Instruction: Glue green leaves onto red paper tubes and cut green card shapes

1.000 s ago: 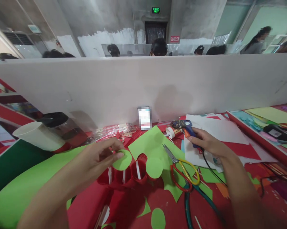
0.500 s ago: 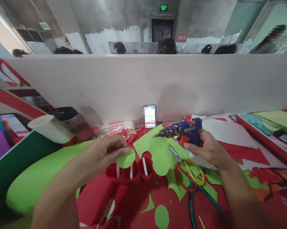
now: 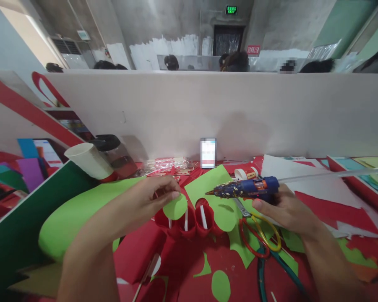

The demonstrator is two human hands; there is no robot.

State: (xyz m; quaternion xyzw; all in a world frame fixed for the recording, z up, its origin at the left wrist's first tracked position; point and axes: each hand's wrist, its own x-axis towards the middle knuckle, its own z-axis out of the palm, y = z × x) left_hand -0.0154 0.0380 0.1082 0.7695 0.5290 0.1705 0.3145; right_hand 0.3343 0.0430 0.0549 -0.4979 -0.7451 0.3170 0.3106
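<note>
The blue glue gun with a spattered barrel and a metal nozzle (image 3: 245, 188) has come across from the right and dropped lower, so its tip is now nearer the round light-green paper disc (image 3: 175, 207) than it was half a second ago. The right hand (image 3: 289, 209) is wrapped round the gun's handle, thumb on the near side; its other fingers are mostly hidden, so whether the trigger is pressed I cannot tell. The left hand (image 3: 151, 195) pinches the disc by its upper edge between thumb and fingers, much as before, above the row of dark-red paper tubes with white strips inside (image 3: 202, 231); whether the disc touches their rims is unclear. The nozzle points left at the disc, over the light-green paper sheet (image 3: 214, 178), with a gap between tip and disc. I judge that this closing gap puts gluing within reach, though no glue shows on the disc. The red-and-yellow-handled scissors (image 3: 246, 213) lie untouched, just below the gun.
</note>
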